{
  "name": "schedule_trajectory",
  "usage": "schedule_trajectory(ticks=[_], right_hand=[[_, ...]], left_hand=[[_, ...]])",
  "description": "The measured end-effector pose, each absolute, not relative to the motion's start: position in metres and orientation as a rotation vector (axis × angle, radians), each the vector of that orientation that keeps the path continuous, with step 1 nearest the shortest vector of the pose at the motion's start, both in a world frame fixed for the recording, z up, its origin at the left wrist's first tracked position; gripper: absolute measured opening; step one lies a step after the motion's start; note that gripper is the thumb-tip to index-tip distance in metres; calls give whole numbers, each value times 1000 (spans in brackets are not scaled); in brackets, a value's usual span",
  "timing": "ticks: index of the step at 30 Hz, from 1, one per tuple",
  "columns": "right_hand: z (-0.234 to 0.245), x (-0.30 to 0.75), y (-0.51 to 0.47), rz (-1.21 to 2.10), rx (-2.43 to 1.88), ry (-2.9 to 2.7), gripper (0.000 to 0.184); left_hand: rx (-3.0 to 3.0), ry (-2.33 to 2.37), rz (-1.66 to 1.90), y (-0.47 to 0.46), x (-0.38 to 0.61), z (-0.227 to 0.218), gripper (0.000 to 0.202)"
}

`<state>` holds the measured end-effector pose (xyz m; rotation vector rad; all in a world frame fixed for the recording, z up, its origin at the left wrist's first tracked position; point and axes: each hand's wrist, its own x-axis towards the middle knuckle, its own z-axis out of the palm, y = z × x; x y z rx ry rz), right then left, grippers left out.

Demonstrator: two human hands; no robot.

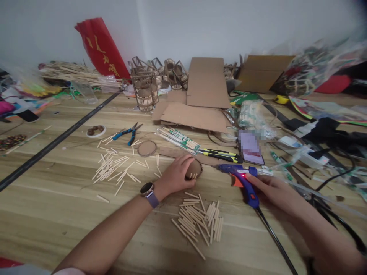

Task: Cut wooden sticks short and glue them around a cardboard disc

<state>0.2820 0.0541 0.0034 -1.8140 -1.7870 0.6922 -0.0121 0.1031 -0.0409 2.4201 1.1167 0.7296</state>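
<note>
Left hand (177, 176) first: from my end I see it bent, its fingers and thumb closed about one side of a round piece (195, 167) of brown cardboard with a dark rim. That piece sits near the middle of the tabletop (71, 214); whether it is raised off the wood I cannot tell. Right hand (269, 187) is at the back of the blue glue gun (252, 191), a fingertip by the red light (243, 175). No finger shows on the orange trigger (236, 181), and I cannot tell how far the rest of that hand is closed.

A few short sticks (193, 176) stand at the near edge of the round piece, while the rim I can see on its right looks bare. I judge this piece only just begun, with most of the edge left to do, though my left hand hides part of it.

Just nearer to me lies a heap of cut sticks (212, 214); a scattered heap (109, 168) lies farther left, so plenty remain unused. Beyond the wrist, near the pliers (122, 133), a cardboard disc (147, 148) lies flat with no sticks standing on it. Farther back, several stick-sided baskets (145, 103) look finished or nearly so.
</note>
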Motion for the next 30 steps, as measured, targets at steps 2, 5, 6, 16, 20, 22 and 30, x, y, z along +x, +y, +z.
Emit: schedule_trajectory(ticks=[2, 5, 6, 16, 20, 22, 30], right_hand=[[6, 287, 53, 549, -2050, -1954, 56], [12, 275, 46, 191, -2234, -2060, 54], [13, 267, 43, 45, -2233, -2063, 52], [13, 168, 31, 515, -1836, -2576, 14], [22, 156, 41, 475, -1971, -2687, 11], [24, 156, 44, 431, -2015, -2722, 15], [18, 146, 29, 101, -1738, -2911, 22]], left_hand=[[2429, 1122, 721, 103, -12, -41, 63], [2435, 1135, 712, 104, -12, -41, 63], [2434, 1134, 709, 104, -12, -41, 63], [2427, 1131, 696, 103, -13, -40, 64], [2430, 1128, 703, 103, -13, -41, 64], [2428, 1118, 703, 104, -12, -41, 65], [2437, 1127, 703, 104, -12, -40, 64]])
